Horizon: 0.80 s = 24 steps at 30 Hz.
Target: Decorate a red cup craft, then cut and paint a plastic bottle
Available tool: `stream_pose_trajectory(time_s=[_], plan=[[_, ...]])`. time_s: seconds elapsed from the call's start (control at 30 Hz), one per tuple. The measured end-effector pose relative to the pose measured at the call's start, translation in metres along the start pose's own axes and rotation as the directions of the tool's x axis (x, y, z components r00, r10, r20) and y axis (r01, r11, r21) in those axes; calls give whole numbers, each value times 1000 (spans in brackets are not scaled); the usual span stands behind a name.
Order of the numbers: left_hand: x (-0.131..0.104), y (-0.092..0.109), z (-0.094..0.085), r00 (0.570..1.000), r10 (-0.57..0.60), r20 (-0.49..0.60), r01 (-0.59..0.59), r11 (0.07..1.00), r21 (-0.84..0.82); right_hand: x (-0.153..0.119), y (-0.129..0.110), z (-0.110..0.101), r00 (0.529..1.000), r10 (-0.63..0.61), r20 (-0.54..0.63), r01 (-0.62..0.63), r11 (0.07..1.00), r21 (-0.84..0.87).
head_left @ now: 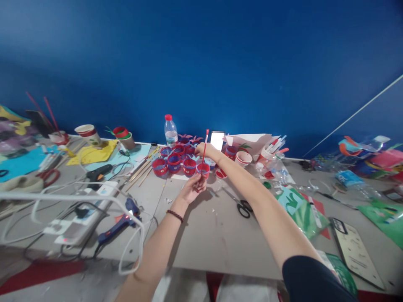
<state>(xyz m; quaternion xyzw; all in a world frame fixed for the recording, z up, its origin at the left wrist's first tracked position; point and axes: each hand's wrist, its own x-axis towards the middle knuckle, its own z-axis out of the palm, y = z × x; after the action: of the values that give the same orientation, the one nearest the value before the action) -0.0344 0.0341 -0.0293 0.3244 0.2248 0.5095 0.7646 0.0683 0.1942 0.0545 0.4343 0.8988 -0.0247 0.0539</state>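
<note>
My left hand (193,187) is closed around the lower end of a thin red stick (204,152), which stands nearly upright in front of my right wrist. Just behind the left fingers is a small red cup (204,168). My right hand (206,151) reaches over the back of a cluster of red and blue painted cups (174,162), some with eye shapes on them. Its fingers are bent down at the cups; whether they pinch anything is too small to make out. Black-handled scissors (244,207) lie beneath my right forearm.
A clear bottle with a red cap (170,130) stands by the blue wall. To the left lie glue guns (118,226), a power strip (91,212), looping cables and wooden sticks (143,170). On the right are a phone (355,251), green sheets (300,214) and plastic bottles.
</note>
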Motion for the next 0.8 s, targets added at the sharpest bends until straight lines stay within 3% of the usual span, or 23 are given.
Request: stream_pose_trajectory(time_s=[0.3,0.53,0.67,0.8], plan=[[-1,1,2,999,8,39,-12,996,88,-4,-5,-2,999,10,-32,-10,1000,7],[2,-9,6,983,169,-70,-126,905,407,-48,14,-21,976,77,-204,-47,987,152],[4,-13,4,995,98,-12,-88,933,348,-69,38,-9,941,156,-301,-67,956,285],[4,-14,-2,998,-8,59,-7,967,255,-69,48,14,957,87,-275,-15,966,256]])
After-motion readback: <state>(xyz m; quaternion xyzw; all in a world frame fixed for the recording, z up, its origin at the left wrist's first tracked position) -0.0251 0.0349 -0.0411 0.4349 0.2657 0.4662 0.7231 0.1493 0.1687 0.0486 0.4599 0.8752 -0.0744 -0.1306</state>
